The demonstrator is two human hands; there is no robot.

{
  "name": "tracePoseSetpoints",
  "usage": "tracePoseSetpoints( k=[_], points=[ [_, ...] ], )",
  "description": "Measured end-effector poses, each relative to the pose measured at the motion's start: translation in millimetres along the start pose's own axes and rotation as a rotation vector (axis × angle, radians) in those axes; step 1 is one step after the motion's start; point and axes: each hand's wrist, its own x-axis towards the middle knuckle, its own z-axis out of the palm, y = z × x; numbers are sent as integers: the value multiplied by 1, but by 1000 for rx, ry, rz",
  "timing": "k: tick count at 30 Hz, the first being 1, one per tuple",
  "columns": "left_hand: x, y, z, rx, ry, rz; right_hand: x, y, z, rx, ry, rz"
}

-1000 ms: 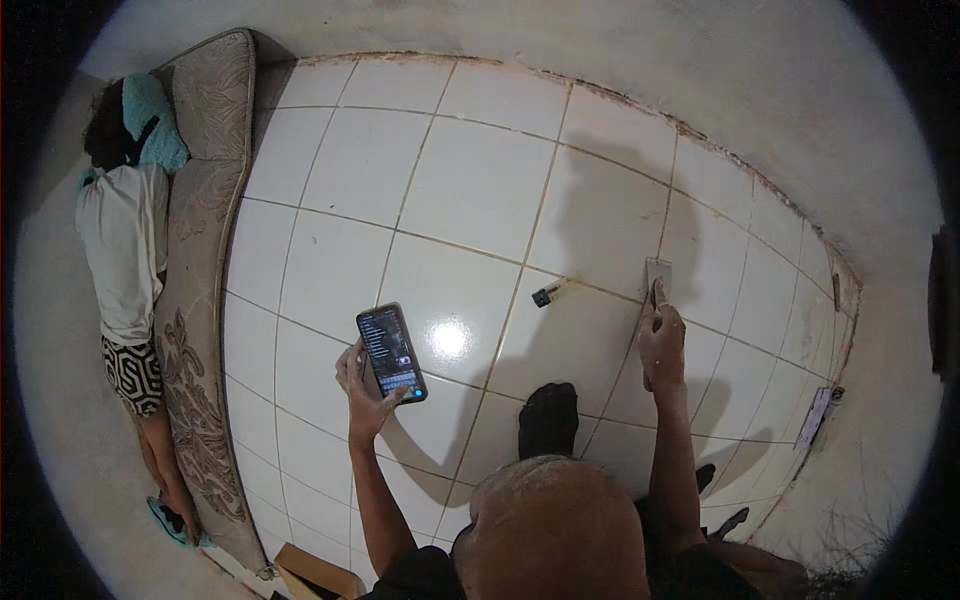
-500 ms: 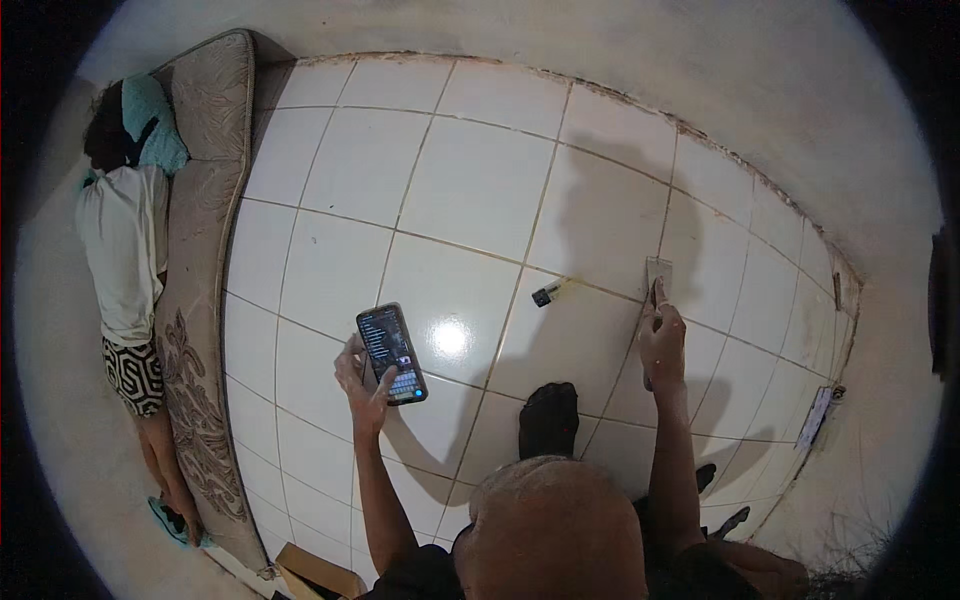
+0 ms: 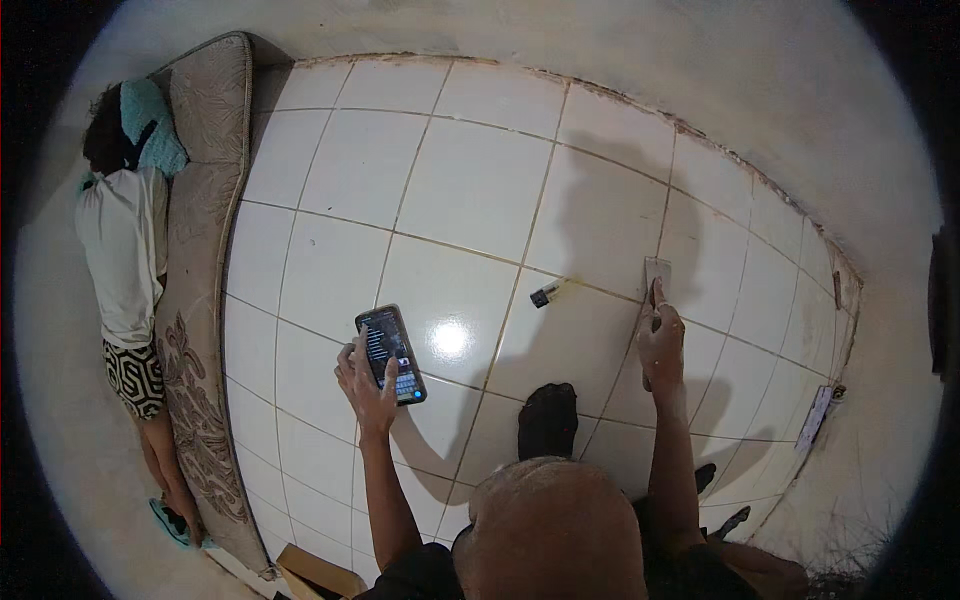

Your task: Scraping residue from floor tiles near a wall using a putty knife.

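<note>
At centre left, my left hand (image 3: 368, 388) holds a dark smartphone (image 3: 390, 350) by its left side. The phone's screen is lit, with lines of text above and a pale keyboard-like area below. The thumb and one finger reach over the screen. My right hand (image 3: 662, 350) is closed round the handle of a scraper (image 3: 657, 269) with a flat, pale metal blade. The blade points away from me, and whether it touches the tiles I cannot tell. Between both hands, farther off, a small black-capped object (image 3: 543, 296) with a clear yellowish part lies on the floor.
White tiles (image 3: 480, 190) run to walls at the back and right. A person (image 3: 120, 260) lies along a brown patterned mattress (image 3: 205, 200) on the left. My socked foot (image 3: 548, 420) and knee (image 3: 555, 525) are in front. A cardboard box (image 3: 315, 575) and a pale strip (image 3: 815, 418) are nearby.
A finger of my left hand has come from the phone's left edge onto the screen, and the thumb has shifted slightly upward. The phone and my right hand with the scraper stay nearly still.
</note>
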Motion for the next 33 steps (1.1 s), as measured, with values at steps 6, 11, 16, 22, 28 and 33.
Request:
tracePoseSetpoints(
  k=[6, 11, 16, 22, 28, 33],
  points=[
    [0, -1, 1, -19, 7, 0, 0, -1, -3, 100, -138, 153],
    [1, -2, 0, -16, 19, 22, -2, -1, -3, 66, -86, 90],
    [-5, -8, 7, -149, 124, 46, -3, 0, -6, -16, -86, 40],
    [-10, -20, 5, -131, 111, 124, 27, 0, -6, -70, -238, 202],
    [-13, -20, 6, -190, 118, 104, 69, -5, -11, -122, -102, -87],
    [-14, -22, 5, -136, 108, 173, 88, -13, -15, -14, -198, 173]
  ],
)
